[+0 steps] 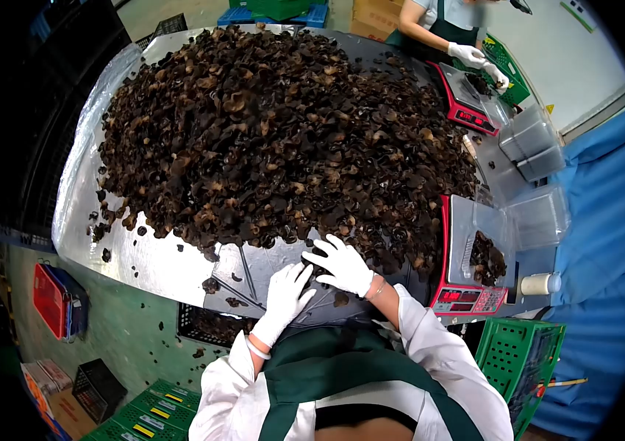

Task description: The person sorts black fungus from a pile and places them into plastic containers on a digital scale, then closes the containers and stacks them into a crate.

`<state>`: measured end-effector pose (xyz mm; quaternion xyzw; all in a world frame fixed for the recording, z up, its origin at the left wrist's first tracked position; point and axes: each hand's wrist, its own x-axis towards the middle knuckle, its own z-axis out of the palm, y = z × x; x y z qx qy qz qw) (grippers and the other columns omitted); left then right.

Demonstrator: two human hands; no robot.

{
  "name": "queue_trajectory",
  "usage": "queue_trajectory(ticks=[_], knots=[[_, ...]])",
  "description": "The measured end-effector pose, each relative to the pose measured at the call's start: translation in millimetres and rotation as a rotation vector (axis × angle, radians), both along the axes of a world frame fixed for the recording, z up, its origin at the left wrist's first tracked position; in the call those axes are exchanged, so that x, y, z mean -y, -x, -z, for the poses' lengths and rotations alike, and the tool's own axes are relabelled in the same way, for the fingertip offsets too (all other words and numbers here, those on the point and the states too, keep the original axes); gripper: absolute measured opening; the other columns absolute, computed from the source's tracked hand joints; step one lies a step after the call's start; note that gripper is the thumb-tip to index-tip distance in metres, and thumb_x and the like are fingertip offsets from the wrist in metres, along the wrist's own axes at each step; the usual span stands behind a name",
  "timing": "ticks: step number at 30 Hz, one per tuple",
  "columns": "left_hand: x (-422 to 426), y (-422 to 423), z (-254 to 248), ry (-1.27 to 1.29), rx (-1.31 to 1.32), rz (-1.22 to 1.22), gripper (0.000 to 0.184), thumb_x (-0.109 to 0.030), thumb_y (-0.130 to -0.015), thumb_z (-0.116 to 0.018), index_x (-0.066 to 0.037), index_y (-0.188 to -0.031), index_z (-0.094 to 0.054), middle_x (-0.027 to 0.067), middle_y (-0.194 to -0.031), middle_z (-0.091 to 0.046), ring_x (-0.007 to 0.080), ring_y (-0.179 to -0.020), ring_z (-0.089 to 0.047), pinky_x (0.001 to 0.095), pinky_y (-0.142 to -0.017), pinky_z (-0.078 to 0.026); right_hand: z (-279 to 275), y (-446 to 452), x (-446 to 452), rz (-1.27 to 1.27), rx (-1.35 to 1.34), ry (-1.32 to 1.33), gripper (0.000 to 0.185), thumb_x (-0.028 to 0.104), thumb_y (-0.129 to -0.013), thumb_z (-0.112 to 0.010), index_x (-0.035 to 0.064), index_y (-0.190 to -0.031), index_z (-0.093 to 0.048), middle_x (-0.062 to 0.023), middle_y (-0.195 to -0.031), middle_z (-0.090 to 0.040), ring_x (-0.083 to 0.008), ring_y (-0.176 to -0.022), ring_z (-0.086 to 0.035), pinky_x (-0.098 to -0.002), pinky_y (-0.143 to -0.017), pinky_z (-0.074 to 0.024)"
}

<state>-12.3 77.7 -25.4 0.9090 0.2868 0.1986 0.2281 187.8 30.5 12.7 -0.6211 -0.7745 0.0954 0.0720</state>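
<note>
A large heap of dark brown wood ear mushrooms (268, 140) covers most of the metal table. My right hand (343, 268), in a white glove, lies at the heap's near edge with its fingers spread. Beside it on the left, my gloved left hand (287, 295) rests over the table's front part, fingers stretched out and apart. A few dark mushroom pieces lie between the two hands; neither hand shows a grip on one. To the right stands a red scale (467, 298) bearing a clear plastic box with mushrooms (489, 261) in it.
Stacked clear plastic boxes (540, 217) and a white container (540, 284) stand right of the scale. Across the table a gloved co-worker (441, 26) handles mushrooms by a second red scale (470, 117). A black crate (213, 323) sits below the front edge; a green crate (522, 360) is at right.
</note>
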Motion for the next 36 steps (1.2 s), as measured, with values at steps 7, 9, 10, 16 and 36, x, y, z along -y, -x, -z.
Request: queue_trajectory(ticks=[7,9,10,16,36], knots=[[13.8,36.6,7.6,0.051,0.093,0.136,0.045,-0.032,-0.077,-0.071,-0.009,-0.115,-0.061,0.0113,-0.118,-0.058,0.0337,-0.114,-0.051,0.0474,-0.100,-0.038,0.8,-14.0,55.6,0.002,-0.165,-0.047,0.048,0.041,-0.082,-0.063,0.0159,-0.123,-0.059,-0.0096,-0.129,-0.053,-0.0305,-0.118,-0.047,-0.0413,-0.090,-0.0439],[17.6,36.7,-9.5,-0.012,-0.096,0.124,0.049,-0.036,-0.079,-0.069,-0.010,-0.119,-0.060,0.0108,-0.123,-0.056,0.0331,-0.119,-0.048,0.0507,-0.105,-0.031,-1.5,-7.8,57.3,0.018,-0.094,0.035,0.078,0.060,-0.075,-0.063,0.0222,-0.140,-0.044,-0.0149,-0.140,-0.043,-0.0375,-0.128,-0.039,-0.0468,-0.102,-0.0358],[18.2,37.6,-3.6,-0.009,-0.127,0.132,0.050,-0.039,-0.081,-0.067,-0.011,-0.122,-0.058,0.0107,-0.126,-0.055,0.0320,-0.122,-0.046,0.0521,-0.107,-0.027,-1.6,-3.2,55.2,0.025,-0.036,0.042,0.084,0.062,-0.072,-0.064,0.0238,-0.142,-0.040,-0.0154,-0.143,-0.039,-0.0389,-0.129,-0.038,-0.0476,-0.102,-0.0353],[20.1,44.9,3.7,-0.108,-0.096,0.111,0.043,-0.032,-0.081,-0.067,-0.012,-0.119,-0.060,0.0077,-0.120,-0.057,0.0264,-0.111,-0.051,0.0436,-0.097,-0.036,16.2,18.4,45.1,0.052,-0.060,-0.015,0.074,0.055,-0.074,-0.068,0.0196,-0.136,-0.048,-0.0154,-0.141,-0.041,-0.0386,-0.125,-0.040,-0.0501,-0.101,-0.0331],[9.1,-18.0,-2.3,1.866,0.975,-0.240,0.036,-0.035,-0.097,-0.050,-0.009,-0.122,-0.057,0.0090,-0.110,-0.062,0.0233,-0.098,-0.060,0.0368,-0.081,-0.053,-31.4,-26.5,70.6,0.665,-2.020,0.291,0.028,0.017,-0.097,-0.050,0.0109,-0.124,-0.055,0.0000,-0.103,-0.061,-0.0084,-0.085,-0.058,-0.0197,-0.058,-0.0413]])
